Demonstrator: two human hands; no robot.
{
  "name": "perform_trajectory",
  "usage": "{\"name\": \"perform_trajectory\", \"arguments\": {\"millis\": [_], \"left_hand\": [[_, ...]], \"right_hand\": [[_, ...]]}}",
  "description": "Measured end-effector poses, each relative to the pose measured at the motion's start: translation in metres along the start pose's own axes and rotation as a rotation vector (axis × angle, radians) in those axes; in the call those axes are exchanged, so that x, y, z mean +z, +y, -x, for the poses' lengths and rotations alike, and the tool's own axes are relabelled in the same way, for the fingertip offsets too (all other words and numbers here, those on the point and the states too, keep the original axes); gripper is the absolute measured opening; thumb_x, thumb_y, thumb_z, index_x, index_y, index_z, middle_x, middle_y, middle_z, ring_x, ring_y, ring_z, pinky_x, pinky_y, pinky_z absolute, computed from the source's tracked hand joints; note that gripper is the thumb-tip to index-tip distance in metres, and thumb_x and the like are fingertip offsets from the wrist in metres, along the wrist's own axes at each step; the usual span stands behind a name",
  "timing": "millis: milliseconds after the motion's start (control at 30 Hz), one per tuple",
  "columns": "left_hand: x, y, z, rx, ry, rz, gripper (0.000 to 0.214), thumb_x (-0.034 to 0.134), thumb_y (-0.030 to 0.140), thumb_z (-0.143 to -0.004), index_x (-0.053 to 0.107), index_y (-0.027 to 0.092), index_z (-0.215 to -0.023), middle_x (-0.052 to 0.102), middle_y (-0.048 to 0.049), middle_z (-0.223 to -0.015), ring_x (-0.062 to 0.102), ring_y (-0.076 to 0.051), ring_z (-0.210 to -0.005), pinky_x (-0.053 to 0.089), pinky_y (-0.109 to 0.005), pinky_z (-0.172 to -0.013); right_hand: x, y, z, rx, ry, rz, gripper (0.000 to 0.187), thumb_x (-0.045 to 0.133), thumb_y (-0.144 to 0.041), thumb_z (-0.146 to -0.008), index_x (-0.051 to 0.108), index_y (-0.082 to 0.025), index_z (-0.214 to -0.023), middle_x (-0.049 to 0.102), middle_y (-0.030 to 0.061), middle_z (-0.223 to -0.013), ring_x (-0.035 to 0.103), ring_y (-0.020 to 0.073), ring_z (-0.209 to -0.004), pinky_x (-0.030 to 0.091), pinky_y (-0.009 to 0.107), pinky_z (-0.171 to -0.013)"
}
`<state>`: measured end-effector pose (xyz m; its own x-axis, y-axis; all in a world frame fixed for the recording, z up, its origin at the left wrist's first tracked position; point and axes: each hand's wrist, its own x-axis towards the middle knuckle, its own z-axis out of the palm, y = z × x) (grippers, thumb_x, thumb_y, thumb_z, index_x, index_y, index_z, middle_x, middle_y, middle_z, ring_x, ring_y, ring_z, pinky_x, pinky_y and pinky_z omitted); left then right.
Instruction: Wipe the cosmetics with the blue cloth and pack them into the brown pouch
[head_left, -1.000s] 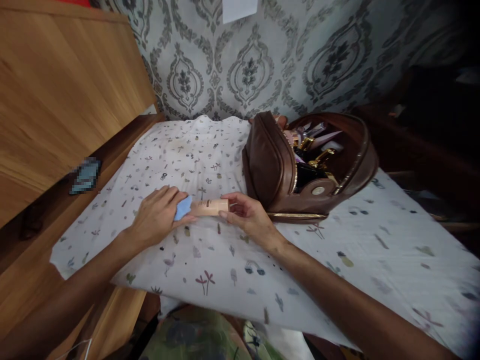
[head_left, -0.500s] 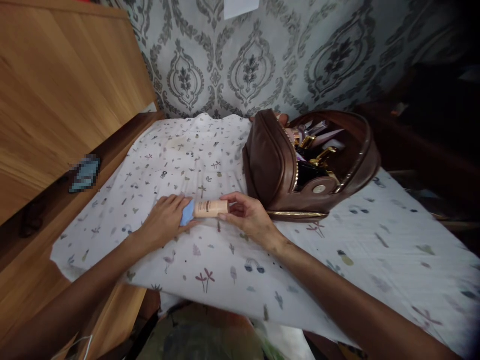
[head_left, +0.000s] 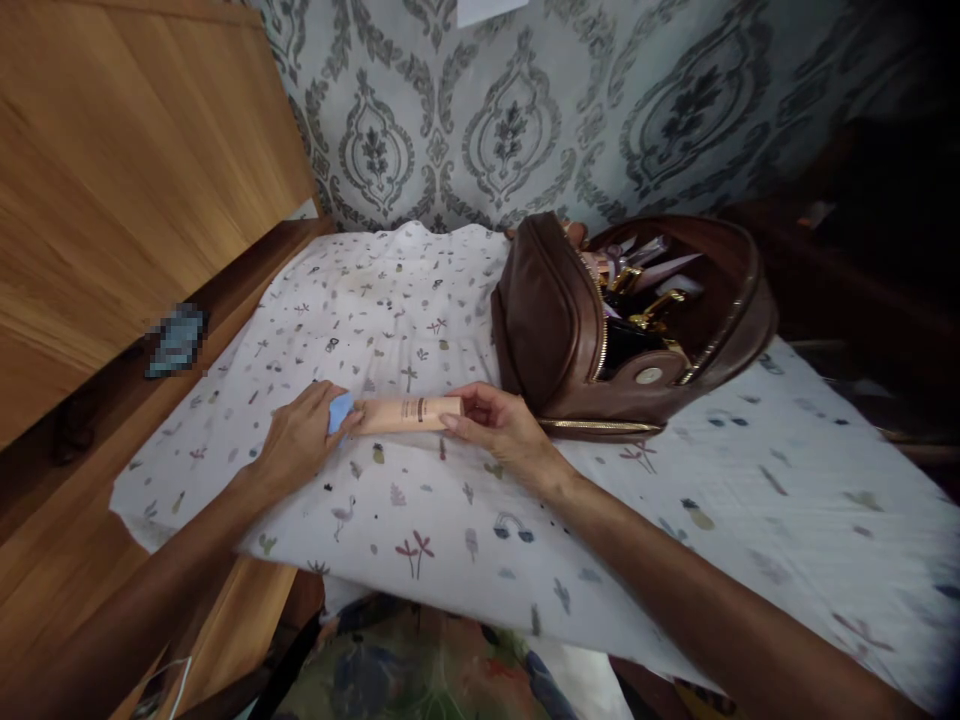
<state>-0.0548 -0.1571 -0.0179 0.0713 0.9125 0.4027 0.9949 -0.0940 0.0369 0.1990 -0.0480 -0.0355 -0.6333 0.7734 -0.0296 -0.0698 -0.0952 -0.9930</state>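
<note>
A peach-coloured cosmetic tube (head_left: 409,414) with small dark print lies level just above the patterned cloth. My right hand (head_left: 506,432) grips its right end between thumb and fingers. At the other end, my left hand (head_left: 304,430) is closed on a small light-blue cloth (head_left: 340,409), with its fingertips by the tube's left tip. Most of the blue cloth is hidden in the left hand. Behind my right hand stands an unzipped brown leather makeup bag (head_left: 547,320), holding several gold-capped and black cosmetic items.
The white patterned cloth (head_left: 405,300) covers the table. A wooden cabinet panel (head_left: 150,150) rises at the left, with a blurred-out blue item (head_left: 177,342) on the ledge beside it. Damask wallpaper (head_left: 510,140) lines the back.
My left hand has slid left along the tube with the blue cloth, so more of the tube shows. My right hand keeps its grip. The view has shifted slightly.
</note>
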Motion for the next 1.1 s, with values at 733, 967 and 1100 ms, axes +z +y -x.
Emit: {"name": "perform_trajectory", "arguments": {"millis": [733,967,1100], "left_hand": [[-0.002,0.008,-0.023,0.166,-0.155,0.081,0.056,0.038,0.069,-0.093,0.057,0.017,-0.101,0.066,-0.0073,-0.088,0.063,-0.022,-0.075,0.045,-0.032,-0.063],[-0.004,-0.01,-0.006,0.165,-0.123,-0.009,0.057,0.047,0.074,-0.086,0.056,0.019,-0.097,0.066,-0.0053,-0.086,0.062,-0.021,-0.074,0.04,-0.029,-0.057],[-0.005,-0.001,-0.013,0.28,0.11,-0.173,0.041,0.052,0.057,-0.093,0.057,0.017,-0.094,0.064,-0.0072,-0.082,0.059,-0.023,-0.076,0.041,-0.031,-0.06]], "right_hand": [[-0.002,0.007,-0.001,-0.063,-0.042,0.032,0.044,0.085,-0.043,-0.064,0.064,-0.022,-0.098,0.068,-0.0005,-0.082,0.065,0.0152,-0.075,0.056,0.034,-0.076],[0.002,0.004,0.002,-0.072,-0.057,-0.004,0.043,0.084,-0.041,-0.066,0.064,-0.022,-0.1,0.068,0.0006,-0.089,0.065,0.0154,-0.082,0.056,0.033,-0.079],[0.003,-0.004,0.004,-0.036,-0.054,-0.059,0.044,0.082,-0.043,-0.069,0.063,-0.021,-0.101,0.066,-0.0004,-0.084,0.064,0.0136,-0.072,0.053,0.029,-0.065]]}}
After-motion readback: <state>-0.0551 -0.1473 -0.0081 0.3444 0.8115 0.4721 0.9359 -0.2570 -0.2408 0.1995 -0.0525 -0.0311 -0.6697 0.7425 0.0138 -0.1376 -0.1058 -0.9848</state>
